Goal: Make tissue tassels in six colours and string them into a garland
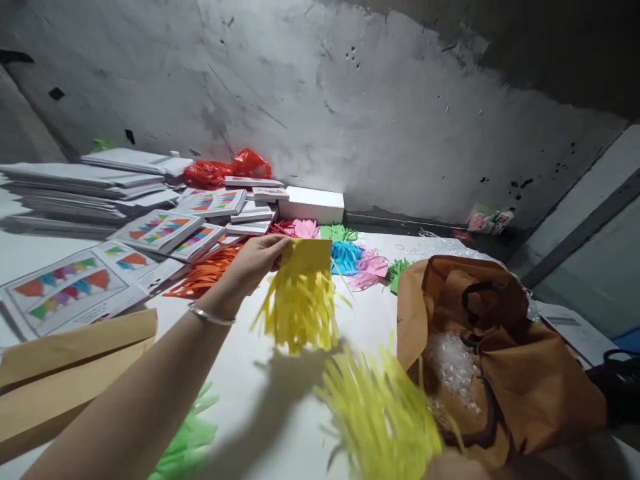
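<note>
My left hand (pixel 263 261) pinches the top corner of a golden-yellow paper fringe (pixel 307 293), whose cut strips hang down over the white table (pixel 240 387). At the bottom edge my right hand (pixel 455 465) is mostly cut off and blurred, closed on a paler yellow paper fringe (pixel 380 413) with its strips fanned up and to the left. A light green fringe (pixel 187 437) lies partly under my left forearm. Beyond my left hand lie orange (pixel 210 270), blue (pixel 346 257), pink (pixel 369 268) and green (pixel 340 232) fringes.
On the right, a brown fabric bag (pixel 540 393) gapes over clear plastic bits (pixel 453 367). Printed bunting packs (pixel 70 290), stacked white sheets (pixel 95 193) and brown folded paper (pixel 75 367) cover the left side. A white box (pixel 311 204) and red plastic bag (pixel 227 168) stand near the wall.
</note>
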The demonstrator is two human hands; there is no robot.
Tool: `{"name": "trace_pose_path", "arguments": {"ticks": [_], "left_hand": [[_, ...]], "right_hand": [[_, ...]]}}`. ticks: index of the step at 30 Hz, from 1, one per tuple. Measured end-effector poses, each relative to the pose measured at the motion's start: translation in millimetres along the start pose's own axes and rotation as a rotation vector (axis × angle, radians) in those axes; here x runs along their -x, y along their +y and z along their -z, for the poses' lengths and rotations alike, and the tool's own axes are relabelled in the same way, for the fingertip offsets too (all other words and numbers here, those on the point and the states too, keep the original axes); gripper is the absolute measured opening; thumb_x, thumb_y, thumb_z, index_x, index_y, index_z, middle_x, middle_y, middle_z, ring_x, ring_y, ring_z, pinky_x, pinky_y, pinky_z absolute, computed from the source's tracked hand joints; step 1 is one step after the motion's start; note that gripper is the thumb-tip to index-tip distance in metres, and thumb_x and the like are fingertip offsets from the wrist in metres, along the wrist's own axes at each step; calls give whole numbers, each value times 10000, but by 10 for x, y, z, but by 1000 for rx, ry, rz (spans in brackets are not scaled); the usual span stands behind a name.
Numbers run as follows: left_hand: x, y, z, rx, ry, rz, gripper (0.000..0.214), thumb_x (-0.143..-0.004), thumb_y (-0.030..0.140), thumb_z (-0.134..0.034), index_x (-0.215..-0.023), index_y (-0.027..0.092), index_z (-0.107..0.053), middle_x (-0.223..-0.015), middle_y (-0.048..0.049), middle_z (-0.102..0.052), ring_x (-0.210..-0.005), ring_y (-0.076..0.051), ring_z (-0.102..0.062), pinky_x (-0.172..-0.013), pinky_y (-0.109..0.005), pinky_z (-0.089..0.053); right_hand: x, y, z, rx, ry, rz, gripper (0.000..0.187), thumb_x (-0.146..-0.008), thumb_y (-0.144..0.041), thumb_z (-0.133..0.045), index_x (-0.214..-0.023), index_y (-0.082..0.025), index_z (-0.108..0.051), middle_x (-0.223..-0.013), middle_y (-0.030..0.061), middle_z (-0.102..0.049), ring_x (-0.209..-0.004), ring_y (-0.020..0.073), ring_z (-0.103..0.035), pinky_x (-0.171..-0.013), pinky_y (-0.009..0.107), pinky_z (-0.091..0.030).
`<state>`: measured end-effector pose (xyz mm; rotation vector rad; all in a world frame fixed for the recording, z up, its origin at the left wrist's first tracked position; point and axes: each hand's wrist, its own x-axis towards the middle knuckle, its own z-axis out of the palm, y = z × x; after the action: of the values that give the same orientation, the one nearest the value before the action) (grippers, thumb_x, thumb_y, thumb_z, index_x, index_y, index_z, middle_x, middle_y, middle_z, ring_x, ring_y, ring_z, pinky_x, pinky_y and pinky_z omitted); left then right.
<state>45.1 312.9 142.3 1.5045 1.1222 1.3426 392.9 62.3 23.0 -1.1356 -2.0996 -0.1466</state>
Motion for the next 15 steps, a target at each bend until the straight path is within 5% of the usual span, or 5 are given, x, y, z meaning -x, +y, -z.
{"name": "trace_pose_path", "arguments": {"ticks": [3, 9, 12, 15], "left_hand": [[-416, 70, -439, 4, 32, -93, 311, -784, 442, -694, -833, 135, -705, -511, 42, -525, -406, -89, -438, -417, -195, -342], [-1228, 140, -1659, -110, -48, -296, 221, -921, 322, -607, -977, 139, -718, -700, 0, -673, -575, -124, -612, -602, -239, -486], [-1352, -2, -2133, -235, -179, -360, 198, -965, 301, -592, -1050, 147, -682, -976, -51, -704, -827, -164, -668, -770, -317, -549], [-1184, -319, -2390, -363, -350, -365, 259, -969, 333, -607, -1162, 163, -634, -1180, -86, -653, -993, -207, -655, -861, -411, -569]], "right_hand": [[-141, 204, -188, 16, 4, 0, 212, -972, -408, -607, -1047, -224, -682, -1056, 48, -709, -892, 166, -681, -784, 335, -580], [-678, 577, -581, 23, -52, 32, 345, -896, -377, -620, -568, -311, -703, -552, -42, -661, -652, 134, -698, -607, 216, -538], [-714, 564, -663, 15, -197, 73, 314, -873, -375, -642, -568, -344, -706, -537, -60, -648, -649, 143, -702, -567, 217, -537], [-599, 493, -616, 20, -240, 87, 152, -895, -398, -667, -783, -325, -740, -769, -41, -729, -759, 162, -708, -627, 261, -573]]}}
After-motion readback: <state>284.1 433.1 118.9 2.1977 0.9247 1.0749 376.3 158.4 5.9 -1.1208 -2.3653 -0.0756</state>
